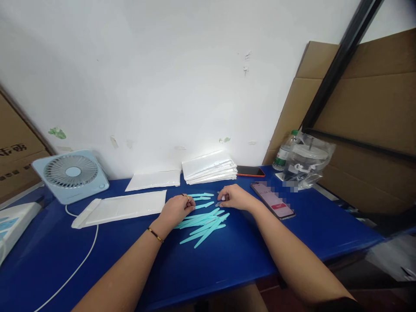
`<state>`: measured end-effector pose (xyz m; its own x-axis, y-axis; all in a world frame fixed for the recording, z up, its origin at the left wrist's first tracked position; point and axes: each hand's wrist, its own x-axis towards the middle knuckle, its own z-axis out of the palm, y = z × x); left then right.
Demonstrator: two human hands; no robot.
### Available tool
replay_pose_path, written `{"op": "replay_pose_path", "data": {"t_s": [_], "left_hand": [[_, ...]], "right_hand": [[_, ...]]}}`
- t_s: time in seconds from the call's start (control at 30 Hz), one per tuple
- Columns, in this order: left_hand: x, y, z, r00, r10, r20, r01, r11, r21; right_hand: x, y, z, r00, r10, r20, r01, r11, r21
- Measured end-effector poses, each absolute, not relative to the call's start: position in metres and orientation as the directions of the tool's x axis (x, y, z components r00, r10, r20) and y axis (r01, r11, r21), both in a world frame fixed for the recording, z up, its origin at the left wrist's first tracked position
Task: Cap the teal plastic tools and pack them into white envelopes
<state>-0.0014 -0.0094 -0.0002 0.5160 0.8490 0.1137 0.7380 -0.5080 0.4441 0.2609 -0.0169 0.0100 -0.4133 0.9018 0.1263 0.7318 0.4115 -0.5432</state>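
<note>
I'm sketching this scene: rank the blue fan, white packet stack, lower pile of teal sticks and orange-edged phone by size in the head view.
Blue fan
White packet stack and lower pile of teal sticks: too alike to rank, the pile being nearer
Orange-edged phone

The teal sticks point(205, 229) look like smooth plastic with a soft sheen, on a tabletop point(240, 249) of smooth, lightly glossy blue. Beyond the sticks, the stacked packets point(209, 166) show shiny, wrinkled film; to the sticks' left is a smooth plastic fan point(73, 172), to their right matt brown cardboard point(373, 95).
</note>
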Motion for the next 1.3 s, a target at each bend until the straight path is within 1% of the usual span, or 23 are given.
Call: {"op": "replay_pose_path", "data": {"t_s": [0.07, 0.17, 0.33, 0.5, 0.57, 0.63, 0.73, 0.8, 0.9, 1.03, 1.17, 1.23, 1.3], "left_hand": [[-0.002, -0.009, -0.001, 0.529, 0.841, 0.112, 0.726, -0.516, 0.455], [-0.002, -0.008, -0.001, 0.537, 0.836, 0.112, 0.711, -0.521, 0.473], [0.002, -0.007, -0.001, 0.524, 0.845, 0.111, 0.723, -0.51, 0.467], [0.004, -0.003, -0.005, 0.522, 0.846, 0.107, 0.725, -0.506, 0.467], [0.004, -0.003, -0.004, 0.518, 0.849, 0.107, 0.725, -0.502, 0.471], [0.003, -0.006, -0.001, 0.51, 0.849, 0.137, 0.717, -0.508, 0.478], [0.003, -0.015, 0.007, 0.515, 0.838, 0.177, 0.685, -0.527, 0.503], [0.004, -0.022, 0.012, 0.568, 0.812, 0.136, 0.655, -0.546, 0.522], [0.008, -0.03, 0.015, 0.651, 0.757, 0.057, 0.624, -0.577, 0.527], [0.013, -0.031, 0.012, 0.645, 0.764, 0.017, 0.631, -0.544, 0.553], [0.012, -0.025, 0.008, 0.622, 0.781, 0.048, 0.651, -0.551, 0.522], [0.009, -0.024, 0.008, 0.592, 0.802, 0.082, 0.664, -0.544, 0.513], [0.007, -0.023, 0.009, 0.559, 0.822, 0.106, 0.661, -0.519, 0.543]], "right_hand": [[0.261, -0.017, 0.01, -0.431, 0.895, 0.116, 0.73, 0.422, -0.537], [0.258, -0.015, 0.007, -0.435, 0.888, 0.148, 0.726, 0.444, -0.526], [0.246, -0.014, 0.003, -0.478, 0.86, 0.18, 0.678, 0.491, -0.547], [0.233, -0.014, -0.001, -0.483, 0.851, 0.206, 0.692, 0.516, -0.505], [0.234, -0.013, 0.0, -0.483, 0.851, 0.205, 0.689, 0.514, -0.511], [0.242, -0.011, 0.004, -0.444, 0.868, 0.222, 0.688, 0.489, -0.536], [0.264, -0.008, 0.011, -0.31, 0.916, 0.256, 0.727, 0.402, -0.557], [0.278, -0.007, 0.014, -0.251, 0.934, 0.254, 0.765, 0.352, -0.539], [0.287, -0.006, 0.015, -0.264, 0.937, 0.229, 0.803, 0.345, -0.486], [0.279, -0.006, 0.008, -0.334, 0.926, 0.175, 0.829, 0.377, -0.413], [0.272, -0.006, 0.003, -0.365, 0.915, 0.174, 0.844, 0.404, -0.354], [0.272, -0.007, 0.004, -0.369, 0.909, 0.195, 0.827, 0.417, -0.378], [0.272, -0.01, 0.007, -0.358, 0.908, 0.216, 0.779, 0.418, -0.468]]}}
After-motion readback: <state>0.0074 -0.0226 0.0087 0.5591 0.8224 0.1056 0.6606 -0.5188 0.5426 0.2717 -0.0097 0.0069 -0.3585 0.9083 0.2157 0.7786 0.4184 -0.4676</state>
